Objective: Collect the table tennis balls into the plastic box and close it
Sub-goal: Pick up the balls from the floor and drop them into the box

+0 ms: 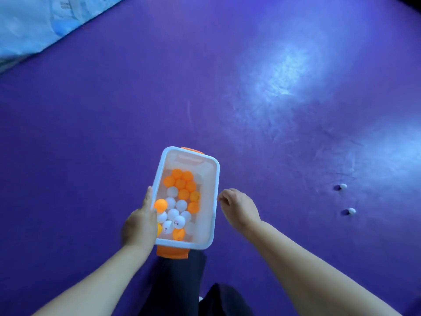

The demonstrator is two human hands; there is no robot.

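A clear plastic box (210,169) with a white rim and orange clips hangs over the purple floor, low in the middle of the head view. It has no lid on and holds several orange and white table tennis balls (180,201). My left hand (139,226) grips the box's left rim. An orange ball (160,205) sits just off its fingertips, inside the rim. My right hand (239,208) hovers beside the right rim with fingers loosely curled and holds nothing. Two white balls (343,186) (352,211) lie on the floor to the right.
The purple floor (227,87) stretches all around, with bright glare patches at the right. A pale blue sheet or barrier (34,26) fills the top left corner. My dark trouser legs (182,283) show below the box. No lid is in view.
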